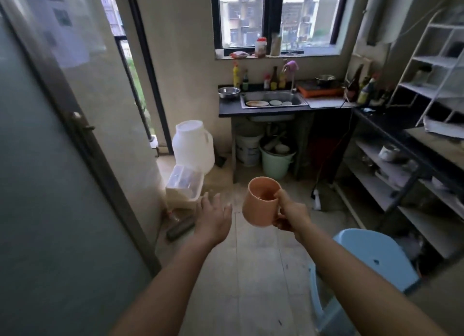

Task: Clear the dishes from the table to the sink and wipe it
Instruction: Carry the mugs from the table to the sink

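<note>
While my right hand grips the cup, left hand released, I advise carrying it level to the sink.

matt plastic cup, shiny steel sink, glossy blue plastic stool

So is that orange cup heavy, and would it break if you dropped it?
Probably light: the right hand alone holds the orange cup out in the air. Its matte, even colour suggests plastic, so it would likely bounce rather than shatter. It is tilted, so anything left inside might spill.
</note>
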Demonstrator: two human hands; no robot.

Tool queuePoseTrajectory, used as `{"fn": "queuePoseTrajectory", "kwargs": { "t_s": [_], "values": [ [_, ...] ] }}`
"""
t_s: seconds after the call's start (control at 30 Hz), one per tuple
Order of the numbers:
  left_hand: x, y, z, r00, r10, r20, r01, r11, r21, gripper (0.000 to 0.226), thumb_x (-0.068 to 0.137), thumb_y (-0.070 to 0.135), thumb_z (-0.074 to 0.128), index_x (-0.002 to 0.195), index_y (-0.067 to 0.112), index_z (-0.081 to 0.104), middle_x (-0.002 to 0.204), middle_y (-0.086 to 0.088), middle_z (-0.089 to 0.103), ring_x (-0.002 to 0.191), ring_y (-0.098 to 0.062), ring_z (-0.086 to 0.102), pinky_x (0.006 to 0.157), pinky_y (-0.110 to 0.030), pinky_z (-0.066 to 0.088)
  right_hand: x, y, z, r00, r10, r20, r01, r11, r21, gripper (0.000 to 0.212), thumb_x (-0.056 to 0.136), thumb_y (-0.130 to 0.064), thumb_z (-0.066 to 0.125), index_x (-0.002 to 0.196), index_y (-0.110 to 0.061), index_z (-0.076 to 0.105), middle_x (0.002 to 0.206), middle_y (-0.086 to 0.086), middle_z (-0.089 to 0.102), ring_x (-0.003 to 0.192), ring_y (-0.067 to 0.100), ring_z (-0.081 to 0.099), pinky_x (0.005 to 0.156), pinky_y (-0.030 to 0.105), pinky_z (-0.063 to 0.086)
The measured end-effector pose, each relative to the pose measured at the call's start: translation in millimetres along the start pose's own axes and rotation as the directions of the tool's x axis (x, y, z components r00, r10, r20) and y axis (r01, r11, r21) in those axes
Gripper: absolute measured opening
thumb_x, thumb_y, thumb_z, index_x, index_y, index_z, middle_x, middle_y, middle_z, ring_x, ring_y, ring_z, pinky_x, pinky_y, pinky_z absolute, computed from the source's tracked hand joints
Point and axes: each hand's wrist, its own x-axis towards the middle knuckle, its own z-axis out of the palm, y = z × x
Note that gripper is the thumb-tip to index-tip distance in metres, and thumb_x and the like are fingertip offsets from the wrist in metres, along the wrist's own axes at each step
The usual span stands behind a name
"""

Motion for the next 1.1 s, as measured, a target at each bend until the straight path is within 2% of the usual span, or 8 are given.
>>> {"fn": "queuePoseTrajectory", "kwargs": {
  "t_s": [0.13, 0.27, 0.43, 0.53, 0.63, 0.83, 0.97, 1.1],
  "values": [
    [127.7, 52.5, 16.6, 0.998, 0.041, 0.051, -0.041, 0.999, 0.005, 0.054, 0.100, 0.041, 0.026, 0.148, 0.017, 0.023, 0.158, -0.015, 0.010, 0.146, -0.030, 0.005, 0.118, -0.044, 0.009, 110.2, -59.3, -5.0, 0.997, 0.015, -0.071, -0.012, 0.999, 0.032, 0.037, 0.075, -0.046, 0.067, 0.076, -0.009, 0.063, 0.081, 0.014, 0.065, 0.061, 0.026, 0.062, 0.049, 0.027, 0.051],
    [218.2, 93.4, 23.8, 0.992, 0.091, 0.089, -0.091, 0.996, -0.007, 0.054, 0.100, 0.041, 0.026, 0.149, 0.018, 0.022, 0.158, -0.013, 0.007, 0.147, -0.029, 0.001, 0.118, -0.043, 0.006, 188.7, -112.2, -10.3, 0.993, 0.022, -0.120, -0.016, 0.999, 0.045, 0.042, 0.075, -0.044, 0.067, 0.089, -0.005, 0.068, 0.084, 0.012, 0.065, 0.067, 0.027, 0.063, 0.052, 0.029, 0.054],
    [345.4, 141.5, 33.6, 0.986, 0.141, 0.084, -0.137, 0.989, -0.054, 0.052, 0.100, 0.038, 0.030, 0.147, 0.015, 0.027, 0.156, -0.015, 0.017, 0.145, -0.029, 0.010, 0.117, -0.040, 0.009, 295.5, -174.7, -12.0, 0.991, 0.009, -0.130, -0.003, 0.999, 0.051, 0.044, 0.077, -0.044, 0.063, 0.093, -0.003, 0.067, 0.093, 0.014, 0.065, 0.074, 0.028, 0.065, 0.066, 0.037, 0.058],
    [425.3, 169.9, 35.8, 0.971, 0.230, 0.067, -0.227, 0.973, -0.048, 0.047, 0.102, 0.027, 0.032, 0.144, 0.007, 0.032, 0.153, -0.015, 0.026, 0.142, -0.030, 0.018, 0.115, -0.036, 0.012, 371.8, -210.7, -6.6, 0.986, -0.021, -0.167, 0.032, 0.997, 0.063, 0.043, 0.078, -0.043, 0.062, 0.095, -0.004, 0.068, 0.092, 0.012, 0.065, 0.076, 0.024, 0.064, 0.062, 0.035, 0.058],
    [507.5, 188.6, 40.9, 0.959, 0.276, 0.066, -0.271, 0.960, -0.072, 0.044, 0.102, 0.023, 0.032, 0.142, 0.004, 0.034, 0.149, -0.014, 0.033, 0.137, -0.029, 0.026, 0.112, -0.034, 0.017, 442.6, -248.9, 4.6, 0.984, -0.038, -0.175, 0.053, 0.995, 0.081, 0.034, 0.080, -0.040, 0.061, 0.083, -0.008, 0.066, 0.074, 0.007, 0.061, 0.066, 0.022, 0.060, 0.058, 0.033, 0.054],
    [697.2, 229.0, 56.4, 0.960, 0.260, 0.100, -0.246, 0.959, -0.139, 0.046, 0.100, 0.027, 0.035, 0.142, 0.009, 0.035, 0.142, -0.019, 0.040, 0.131, -0.033, 0.035, 0.110, -0.038, 0.024, 593.0, -330.0, 33.1, 0.981, 0.063, -0.185, -0.028, 0.982, 0.186, 0.029, 0.082, -0.031, 0.053, 0.062, -0.010, 0.054, 0.053, 0.006, 0.048, 0.053, 0.021, 0.050, 0.078, 0.045, 0.055],
    [795.4, 258.0, 69.3, 0.954, 0.277, 0.113, -0.263, 0.956, -0.127, 0.045, 0.099, 0.027, 0.036, 0.140, 0.008, 0.038, 0.140, -0.018, 0.044, 0.129, -0.032, 0.038, 0.109, -0.038, 0.026, 676.0, -377.5, 36.6, 0.974, 0.101, -0.201, -0.057, 0.976, 0.212, 0.030, 0.082, -0.025, 0.051, 0.058, -0.006, 0.051, 0.049, 0.008, 0.048, 0.040, 0.019, 0.046, 0.070, 0.040, 0.055],
    [883.9, 288.3, 92.9, 0.949, 0.276, 0.154, -0.253, 0.955, -0.156, 0.046, 0.099, 0.027, 0.035, 0.141, 0.007, 0.036, 0.143, -0.017, 0.041, 0.132, -0.029, 0.036, 0.109, -0.038, 0.026, 767.3, -417.5, 32.6, 0.967, 0.091, -0.237, -0.055, 0.986, 0.155, 0.025, 0.080, -0.022, 0.051, 0.063, -0.004, 0.054, 0.051, 0.010, 0.053, 0.046, 0.020, 0.052, 0.061, 0.030, 0.052]
  ]
}}
